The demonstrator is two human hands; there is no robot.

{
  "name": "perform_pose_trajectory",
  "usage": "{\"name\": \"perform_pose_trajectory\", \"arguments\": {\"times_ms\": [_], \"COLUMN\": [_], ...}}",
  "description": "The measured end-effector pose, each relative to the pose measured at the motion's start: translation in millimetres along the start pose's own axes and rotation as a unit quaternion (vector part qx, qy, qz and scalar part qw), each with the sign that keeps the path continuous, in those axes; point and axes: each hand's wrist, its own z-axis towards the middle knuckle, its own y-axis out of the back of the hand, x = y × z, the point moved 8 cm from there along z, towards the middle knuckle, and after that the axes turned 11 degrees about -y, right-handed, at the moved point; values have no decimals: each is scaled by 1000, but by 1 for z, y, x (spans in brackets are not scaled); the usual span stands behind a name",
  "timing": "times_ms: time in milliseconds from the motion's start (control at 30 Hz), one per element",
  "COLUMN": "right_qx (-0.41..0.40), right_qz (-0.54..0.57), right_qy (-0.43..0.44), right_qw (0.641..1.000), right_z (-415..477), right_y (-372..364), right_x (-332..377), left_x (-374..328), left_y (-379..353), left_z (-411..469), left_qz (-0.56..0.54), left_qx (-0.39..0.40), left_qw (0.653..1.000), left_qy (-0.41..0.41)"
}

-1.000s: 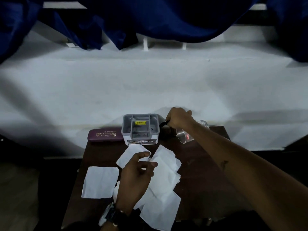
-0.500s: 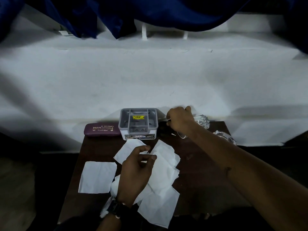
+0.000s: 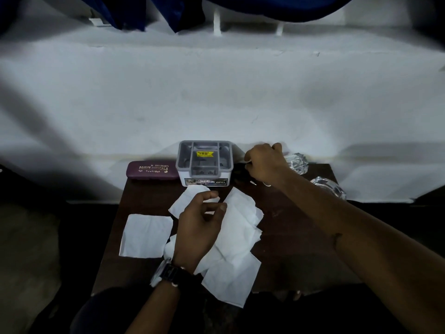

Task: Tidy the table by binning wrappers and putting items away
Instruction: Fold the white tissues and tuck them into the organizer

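Note:
Several white paper sheets [image 3: 237, 237] lie overlapping in the middle of the dark wooden table [image 3: 289, 225], and one more sheet [image 3: 146, 235] lies apart at the left. My left hand [image 3: 199, 225], a watch on its wrist, hovers over the pile with curled fingers apart and nothing in them. My right hand [image 3: 265, 162] is closed as a fist just right of the grey compartment organiser [image 3: 204, 160]. A thin small object pokes out of the fist, and I cannot make out what it is. Two crumpled clear wrappers [image 3: 297, 162] [image 3: 330, 189] sit at the back right.
A maroon spectacle case [image 3: 151, 170] lies left of the organiser against the white wall [image 3: 216, 92]. Dark blue cloth [image 3: 265, 6] hangs above. The table is small, with dark floor on both sides.
My right hand has shifted slightly back and right beside the organiser, still closed. The left hand has stayed over the papers. The view has tilted down a little.

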Motion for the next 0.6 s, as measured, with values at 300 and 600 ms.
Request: {"name": "perform_pose_trajectory", "arguments": {"times_ms": [300,600], "right_qx": [-80,92], "right_qz": [196,320], "right_qy": [-42,-134], "right_qw": [976,933], "right_z": [-65,-180], "right_y": [31,-24], "right_x": [-12,-20], "left_x": [-9,-10], "left_y": [20,41], "left_z": [0,-6], "left_qz": [-6,63], "left_qx": [-36,-33], "left_qw": [999,997], "left_qy": [-5,-22]}}
